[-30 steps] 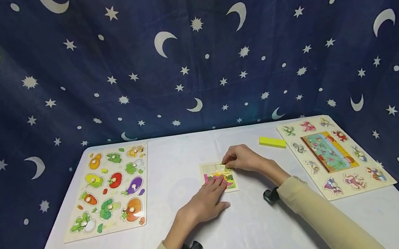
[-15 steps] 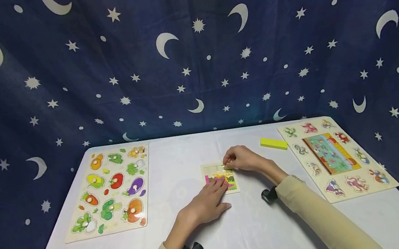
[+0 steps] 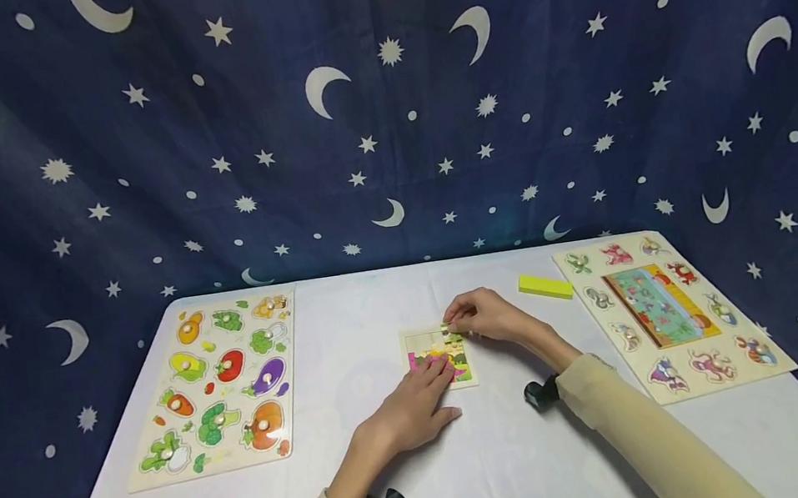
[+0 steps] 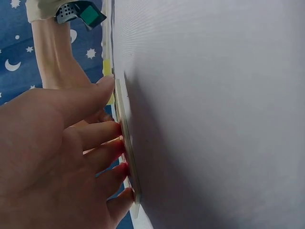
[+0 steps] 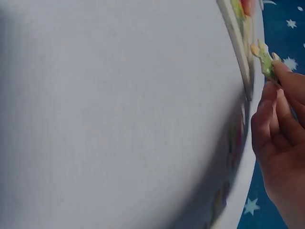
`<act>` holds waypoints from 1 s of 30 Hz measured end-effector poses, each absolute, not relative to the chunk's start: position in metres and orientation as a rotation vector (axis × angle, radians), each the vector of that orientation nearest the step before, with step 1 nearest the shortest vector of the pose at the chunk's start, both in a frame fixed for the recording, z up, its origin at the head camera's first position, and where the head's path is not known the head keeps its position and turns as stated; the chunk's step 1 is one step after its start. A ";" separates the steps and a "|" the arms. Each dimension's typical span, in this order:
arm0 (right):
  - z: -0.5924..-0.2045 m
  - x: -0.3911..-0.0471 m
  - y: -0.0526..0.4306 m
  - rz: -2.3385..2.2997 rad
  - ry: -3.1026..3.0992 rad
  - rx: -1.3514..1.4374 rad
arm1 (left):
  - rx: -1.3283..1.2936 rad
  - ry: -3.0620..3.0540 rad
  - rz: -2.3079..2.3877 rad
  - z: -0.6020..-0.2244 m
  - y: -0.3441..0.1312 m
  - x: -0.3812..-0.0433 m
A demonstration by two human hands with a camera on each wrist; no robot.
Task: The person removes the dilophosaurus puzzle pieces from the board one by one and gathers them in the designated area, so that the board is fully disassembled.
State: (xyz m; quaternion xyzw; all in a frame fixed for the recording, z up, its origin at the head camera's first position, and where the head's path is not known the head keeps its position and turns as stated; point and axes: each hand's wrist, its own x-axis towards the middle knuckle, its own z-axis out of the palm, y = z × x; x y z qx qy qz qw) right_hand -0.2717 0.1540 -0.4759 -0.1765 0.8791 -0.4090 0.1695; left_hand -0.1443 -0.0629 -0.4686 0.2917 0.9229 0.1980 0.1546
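Note:
A small wooden jigsaw puzzle tray (image 3: 420, 340) lies on the white table, with a pink, yellow and green picture in its lower part and bare wood at its upper left. My left hand (image 3: 407, 409) rests its extended fingers on that picture, covering part of it; in the left wrist view the fingertips (image 4: 125, 171) touch the tray's face. At the tray's upper right corner, my right hand (image 3: 490, 318) pinches a small green and yellow jigsaw piece (image 5: 267, 64) between thumb and fingers. The right wrist view shows this piece tilted, raised off the tray.
On the left lies a vegetable peg puzzle board (image 3: 251, 386). A sea-animal puzzle board (image 3: 640, 352) is on the right, near a yellow block (image 3: 544, 286). Behind the table hangs a dark blue cloth (image 3: 386, 150) with moons and stars.
The piece in my right hand has shifted slightly and shows more plainly at the tray's upper right corner. My left hand stays in place on the tray.

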 end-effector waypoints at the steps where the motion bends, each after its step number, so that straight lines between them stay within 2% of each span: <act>1: -0.474 -0.271 0.158 -1.179 2.499 -0.486 | 0.833 2.644 0.566 -0.469 -0.063 -0.144; 8: -0.459 -0.270 0.194 -1.224 2.543 -0.453 | 0.840 2.664 0.563 -0.469 -0.062 -0.146; 21: -0.468 -0.255 0.278 -1.134 2.615 -0.271 | 0.823 2.682 0.587 -0.467 -0.057 -0.135; 30: -0.477 -0.252 0.292 -1.072 2.647 -0.230 | 0.829 2.693 0.577 -0.473 -0.054 -0.132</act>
